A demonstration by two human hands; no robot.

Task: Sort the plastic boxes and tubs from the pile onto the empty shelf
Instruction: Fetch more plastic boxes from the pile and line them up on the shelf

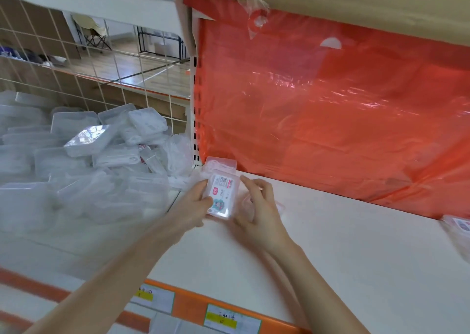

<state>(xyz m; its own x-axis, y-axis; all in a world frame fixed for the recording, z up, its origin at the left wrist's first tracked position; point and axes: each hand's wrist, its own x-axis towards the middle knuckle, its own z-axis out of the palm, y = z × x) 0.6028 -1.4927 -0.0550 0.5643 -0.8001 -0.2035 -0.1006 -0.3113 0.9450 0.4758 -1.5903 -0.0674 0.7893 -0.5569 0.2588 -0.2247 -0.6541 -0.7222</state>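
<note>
Head view. Pinched along its left edge by left hand [195, 201], thumb on the label face: labelled clear box [221, 196], low over the white shelf [343, 252] near its back-left corner, resting or lifted impossible to tell. Long axis roughly 12 to 6, top tipped slightly toward 1. Just beside its right edge, at 3 from the box: right hand [258, 207], fingers loosely curved, contact with the box impossible to tell. At 12 from the held box, tucked against the red plastic sheet [330, 109]: second clear box [220, 162]. Off at 9 to 10: pile [84, 155] of clear tubs. Likely next: setting down toward 12, close to the parked one, long axes matched. Left hand nearer the pile for another fetch.
</note>
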